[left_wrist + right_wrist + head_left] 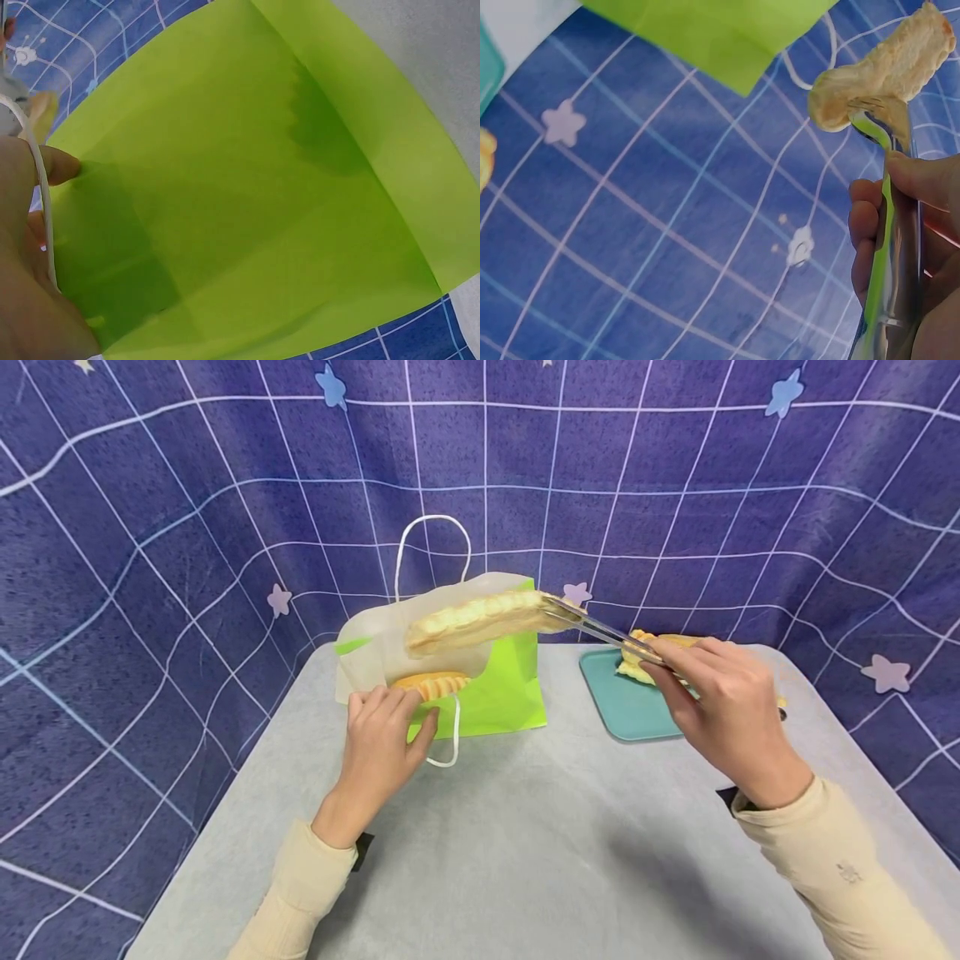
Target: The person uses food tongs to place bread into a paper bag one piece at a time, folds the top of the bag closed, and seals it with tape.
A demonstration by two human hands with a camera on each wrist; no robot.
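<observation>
Backdrop: blue-purple cloth (525,452) with pale grid lines and stars, filling the upper half of the head view and running down both sides. Below it, a grey table (480,860) spreads to the bottom edge.

Left of centre, a green paper bag (517,693) with a white inside, its mouth gaping toward the viewer. Cream sleeves (847,868) come in from the lower left and lower right corners. At right of centre, a teal tray (618,718), partly hidden by the right hand (723,702).

Right hand: fingers and thumb closed round metal tongs (611,635). Left hand (382,727): left of centre, pinching the bag's near edge, thumb on the outer face.

Long pale pastry (480,620): mid-frame, aloft, one end clamped in the tong tips. It slants slightly down to the left and overlaps the bag's white inside; cannot tell whether any of it is within the mouth. Yellowish food (636,670) on the tray behind the right hand, kind unclear. Ridged golden bread (431,683) shows at the bag mouth, just beside the left fingertips. Thinnest item: white cord handle (456,735), looping down the bag's front.
</observation>
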